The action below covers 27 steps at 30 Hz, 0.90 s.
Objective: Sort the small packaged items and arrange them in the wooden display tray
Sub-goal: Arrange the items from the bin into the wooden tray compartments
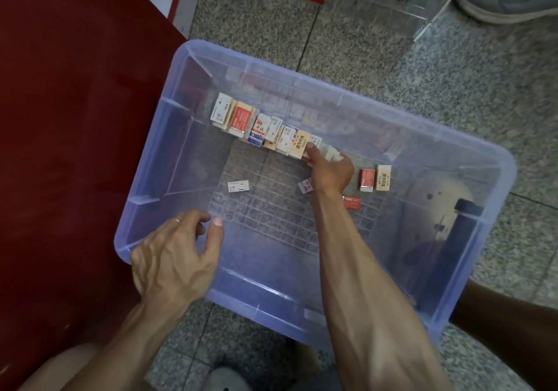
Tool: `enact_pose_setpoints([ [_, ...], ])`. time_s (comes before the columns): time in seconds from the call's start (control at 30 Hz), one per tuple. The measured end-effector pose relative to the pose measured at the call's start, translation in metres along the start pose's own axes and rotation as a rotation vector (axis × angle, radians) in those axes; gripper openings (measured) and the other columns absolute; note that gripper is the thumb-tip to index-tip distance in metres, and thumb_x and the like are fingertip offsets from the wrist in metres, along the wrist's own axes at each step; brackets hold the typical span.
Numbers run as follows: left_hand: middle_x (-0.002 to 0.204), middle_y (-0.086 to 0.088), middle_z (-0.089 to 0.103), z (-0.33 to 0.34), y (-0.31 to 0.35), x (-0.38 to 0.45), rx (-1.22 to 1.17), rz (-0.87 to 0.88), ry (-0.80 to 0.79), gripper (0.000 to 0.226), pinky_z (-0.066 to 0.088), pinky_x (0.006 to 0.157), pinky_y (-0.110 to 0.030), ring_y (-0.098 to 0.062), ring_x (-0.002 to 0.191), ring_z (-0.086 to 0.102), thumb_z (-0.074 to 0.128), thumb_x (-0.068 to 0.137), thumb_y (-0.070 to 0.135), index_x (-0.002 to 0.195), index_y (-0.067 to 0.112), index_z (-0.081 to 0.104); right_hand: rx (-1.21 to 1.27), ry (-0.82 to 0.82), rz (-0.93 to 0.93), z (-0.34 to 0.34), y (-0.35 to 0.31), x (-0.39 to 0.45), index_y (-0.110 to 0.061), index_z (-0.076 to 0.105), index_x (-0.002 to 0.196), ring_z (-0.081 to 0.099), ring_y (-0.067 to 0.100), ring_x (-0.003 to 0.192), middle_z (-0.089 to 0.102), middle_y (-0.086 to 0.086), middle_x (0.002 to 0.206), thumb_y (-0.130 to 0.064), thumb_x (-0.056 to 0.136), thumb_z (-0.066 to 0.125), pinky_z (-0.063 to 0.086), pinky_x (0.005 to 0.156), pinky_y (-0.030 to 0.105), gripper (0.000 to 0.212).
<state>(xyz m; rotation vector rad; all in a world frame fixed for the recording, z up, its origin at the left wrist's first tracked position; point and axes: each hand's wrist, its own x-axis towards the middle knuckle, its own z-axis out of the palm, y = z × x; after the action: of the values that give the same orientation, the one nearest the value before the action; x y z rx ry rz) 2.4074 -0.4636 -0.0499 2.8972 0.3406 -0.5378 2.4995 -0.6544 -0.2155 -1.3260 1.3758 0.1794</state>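
A clear bluish plastic bin [471, 149] stands on the floor with small packaged items in it. A row of several packets [259, 126] leans along the far wall. My right hand [330, 168] reaches into the bin and grips a few packets at the right end of that row. Loose items lie on the bin floor: a white packet [238, 186], a red and white packet [305, 186], a red packet [352, 203], a red box [367, 180] and a cream box [383, 177]. My left hand [178, 254] rests on the bin's near left rim, fingers loosely curled. No wooden tray shows.
A dark red panel [66, 119] stands left of the bin. A clear acrylic case [377, 1] with a red label sits on the speckled stone floor behind. A shoe [510, 1] shows at top right, another [225, 380] at the bottom edge.
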Motion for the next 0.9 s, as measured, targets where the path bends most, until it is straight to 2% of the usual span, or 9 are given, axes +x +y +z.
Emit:
enact_pose_setpoints([
  [0.1,0.085,0.008,0.069,0.001,0.000,0.000,-0.002,0.001,0.001,0.048,0.039,0.065,-0.031,-0.022,0.082,0.067,0.032,0.087,0.057,0.092,0.024,0.067,0.039,-0.040,-0.005,0.002,-0.002,-0.003,-0.011,0.064,0.102,0.069,0.016,0.083,0.074,0.007,0.105,-0.024,0.074,0.089,0.057,0.074,0.029,0.039],
  [0.2,0.084,0.008,0.069,0.002,-0.001,0.000,-0.002,-0.007,-0.010,0.048,0.043,0.067,-0.033,-0.023,0.082,0.067,0.032,0.088,0.058,0.092,0.024,0.066,0.016,-0.084,-0.010,0.008,-0.002,-0.013,-0.018,0.052,0.114,0.065,0.018,0.097,0.065,0.002,0.112,-0.026,0.072,0.090,0.055,0.088,0.031,0.057],
  [0.27,0.084,0.008,0.069,0.002,-0.001,0.001,-0.004,-0.009,-0.015,0.049,0.045,0.067,-0.035,-0.023,0.082,0.067,0.031,0.088,0.058,0.092,0.024,0.066,0.029,-0.093,0.001,0.010,-0.003,-0.011,-0.017,0.050,0.115,0.066,0.020,0.099,0.065,0.003,0.113,-0.020,0.070,0.091,0.056,0.092,0.036,0.062],
  [0.47,0.083,0.007,0.069,0.002,-0.001,0.001,-0.007,-0.005,-0.010,0.047,0.048,0.065,-0.035,-0.023,0.080,0.067,0.033,0.087,0.057,0.091,0.024,0.066,0.054,-0.159,0.012,0.010,-0.006,-0.005,-0.009,0.065,0.110,0.074,0.019,0.083,0.075,0.004,0.095,-0.017,0.056,0.091,0.062,0.081,0.043,0.060],
  [0.63,0.084,0.009,0.068,0.002,-0.002,0.001,0.000,-0.005,-0.018,0.046,0.047,0.066,-0.035,-0.022,0.081,0.067,0.033,0.086,0.057,0.091,0.025,0.066,0.046,-0.165,-0.044,0.003,-0.010,-0.006,-0.012,0.058,0.113,0.070,0.018,0.088,0.071,0.005,0.102,-0.009,0.069,0.088,0.060,0.085,0.036,0.053],
  [0.73,0.083,0.009,0.067,0.001,-0.002,0.001,0.000,-0.005,-0.018,0.048,0.047,0.066,-0.035,-0.022,0.081,0.066,0.032,0.086,0.058,0.091,0.025,0.066,0.070,-0.199,-0.041,-0.006,-0.016,-0.005,-0.011,0.056,0.113,0.068,0.012,0.081,0.069,0.004,0.098,-0.004,0.075,0.083,0.059,0.075,0.023,0.048],
  [0.77,0.083,0.009,0.067,0.001,-0.002,0.001,-0.001,-0.006,-0.018,0.049,0.047,0.067,-0.035,-0.022,0.081,0.066,0.032,0.085,0.059,0.091,0.025,0.066,0.080,-0.222,-0.034,-0.006,-0.016,-0.005,-0.011,0.056,0.112,0.069,0.014,0.083,0.070,0.005,0.099,-0.002,0.076,0.082,0.060,0.077,0.025,0.045],
  [0.83,0.083,0.009,0.067,0.001,-0.001,0.000,-0.006,-0.008,-0.017,0.048,0.047,0.067,-0.035,-0.023,0.081,0.066,0.032,0.085,0.059,0.090,0.025,0.066,0.113,-0.245,-0.023,-0.004,-0.017,-0.005,-0.010,0.058,0.107,0.072,0.023,0.090,0.072,0.010,0.102,0.002,0.075,0.081,0.061,0.085,0.038,0.041],
  [0.9,0.083,0.008,0.067,0.001,-0.001,0.000,-0.004,-0.014,-0.016,0.048,0.046,0.067,-0.035,-0.023,0.081,0.066,0.032,0.085,0.058,0.090,0.025,0.066,0.180,-0.264,0.021,-0.003,-0.016,-0.008,-0.004,0.059,0.110,0.074,0.027,0.090,0.073,0.014,0.102,0.004,0.076,0.079,0.062,0.079,0.042,0.041],
])
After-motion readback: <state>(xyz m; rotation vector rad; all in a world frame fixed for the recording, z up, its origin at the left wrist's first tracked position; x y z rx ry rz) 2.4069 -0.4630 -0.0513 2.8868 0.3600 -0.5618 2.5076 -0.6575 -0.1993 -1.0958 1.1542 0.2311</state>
